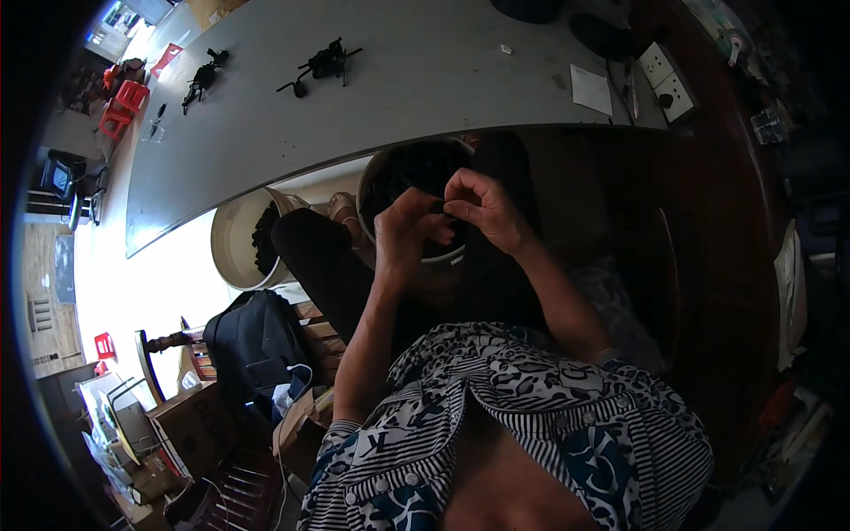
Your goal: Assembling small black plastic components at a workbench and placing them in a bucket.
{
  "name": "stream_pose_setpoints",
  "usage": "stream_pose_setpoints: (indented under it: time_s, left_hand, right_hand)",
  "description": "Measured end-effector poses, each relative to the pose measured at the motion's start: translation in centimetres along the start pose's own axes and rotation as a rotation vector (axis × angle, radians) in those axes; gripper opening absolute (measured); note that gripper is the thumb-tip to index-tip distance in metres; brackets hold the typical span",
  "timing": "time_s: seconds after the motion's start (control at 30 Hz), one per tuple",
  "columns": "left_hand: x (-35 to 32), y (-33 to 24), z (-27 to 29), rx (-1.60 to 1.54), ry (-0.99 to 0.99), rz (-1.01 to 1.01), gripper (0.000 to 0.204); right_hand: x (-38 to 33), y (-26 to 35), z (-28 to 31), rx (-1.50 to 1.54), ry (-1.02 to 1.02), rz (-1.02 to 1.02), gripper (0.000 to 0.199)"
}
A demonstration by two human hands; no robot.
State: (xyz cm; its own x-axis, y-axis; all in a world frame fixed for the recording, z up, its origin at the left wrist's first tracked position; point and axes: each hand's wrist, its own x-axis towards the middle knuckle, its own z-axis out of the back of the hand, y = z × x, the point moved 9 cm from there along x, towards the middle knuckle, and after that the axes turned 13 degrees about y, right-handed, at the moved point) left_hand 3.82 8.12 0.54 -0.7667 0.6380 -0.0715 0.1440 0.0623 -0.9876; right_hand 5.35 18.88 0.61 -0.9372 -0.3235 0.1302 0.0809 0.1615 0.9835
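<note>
Above a bucket between my knees, my two hands meet with fingertips close together. A small dark piece sits at the fingertips; its exact kind is too small to tell. Thumb and forefinger of my left hand are pinched on it from the left. On the other side my right hand is closed in a pinch at the same piece, its fingertips touching it. Many black parts fill the bucket below, partly hidden by my hands.
A grey table spans the far side, bearing two black assemblies, white paper and a socket strip. Left stand a second bucket with black parts, and a black backpack on a chair.
</note>
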Motion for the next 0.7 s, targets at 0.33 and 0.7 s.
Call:
stream_pose_setpoints:
  time_s: [0.33,0.7]
  left_hand:
    - [-0.9,-1.8,0.9,0.350,-0.112,-0.140,0.012]
    - [-2.8,-6.3,-1.7,0.798,-0.219,-0.459,0.023]
  right_hand:
    - [0.5,0.8,-0.9,-0.150,-0.254,0.025,0.020]
    - [0.1,-2.3,-1.4,0.231,-0.235,-0.054,0.024]
